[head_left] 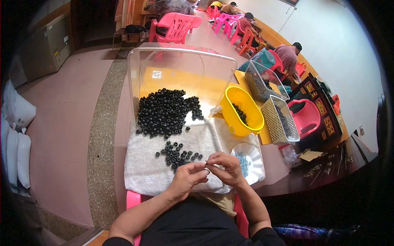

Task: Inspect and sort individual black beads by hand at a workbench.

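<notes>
The left hand [191, 175] and right hand [225, 165] meet just above the near edge of the tabletop [265, 133], around its middle. The right hand is drawn into a pinch, thumb against fingers, on a small dark piece [206, 164], too small to make out fully. The left hand is half curled, thumb a little apart from the forefinger, its fingertips at the same piece; whether it grips the piece too, I cannot tell.

Just beyond the left hand, a loose group of black beads [177, 156] lies on the pale cloth [143, 168] that covers the near part of the tabletop. Toward the far left corner, a bigger bead heap [163, 111] lies in a clear tub [220, 67] and reaches onto the cloth.

Near the right hand, by the near right corner, a white dish [256, 165] holds blue bits [242, 163]. Along the right edge are a yellow tub [237, 127] with black beads inside, a beige basket [282, 133] and a clear bin [256, 91]
</notes>
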Demonstrator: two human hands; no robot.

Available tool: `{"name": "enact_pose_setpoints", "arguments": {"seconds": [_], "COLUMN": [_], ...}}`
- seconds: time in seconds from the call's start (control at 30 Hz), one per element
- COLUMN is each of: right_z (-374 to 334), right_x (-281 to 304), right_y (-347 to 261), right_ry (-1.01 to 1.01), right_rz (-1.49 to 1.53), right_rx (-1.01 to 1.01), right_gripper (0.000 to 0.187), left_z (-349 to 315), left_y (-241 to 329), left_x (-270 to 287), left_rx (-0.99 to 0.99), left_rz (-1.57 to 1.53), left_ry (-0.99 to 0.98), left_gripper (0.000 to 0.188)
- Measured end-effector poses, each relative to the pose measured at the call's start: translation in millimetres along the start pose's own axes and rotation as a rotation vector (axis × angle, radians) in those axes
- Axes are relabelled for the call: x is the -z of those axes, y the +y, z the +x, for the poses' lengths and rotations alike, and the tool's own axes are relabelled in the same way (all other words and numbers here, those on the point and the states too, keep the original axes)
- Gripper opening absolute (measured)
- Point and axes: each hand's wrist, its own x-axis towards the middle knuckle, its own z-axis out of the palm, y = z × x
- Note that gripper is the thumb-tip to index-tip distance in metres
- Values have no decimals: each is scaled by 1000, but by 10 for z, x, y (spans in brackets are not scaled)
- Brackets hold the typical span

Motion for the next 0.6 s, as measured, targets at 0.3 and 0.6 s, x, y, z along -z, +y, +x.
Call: {"name": "enact_pose_setpoints", "arguments": {"seconds": [0.3, 0.6], "right_z": [15, -27], "right_x": [65, 82], "right_y": [-92, -99], "right_ry": [-65, -83], "right_rz": [-51, -112], "right_rx": [-25, -20], "right_gripper": [18, 19], "left_z": [19, 41], "left_y": [-42, -81], "left_x": [19, 26], "left_rx": [-63, -117], "left_rz": [133, 231], "left_ry": [-16, -14], "left_gripper": [24, 23]}}
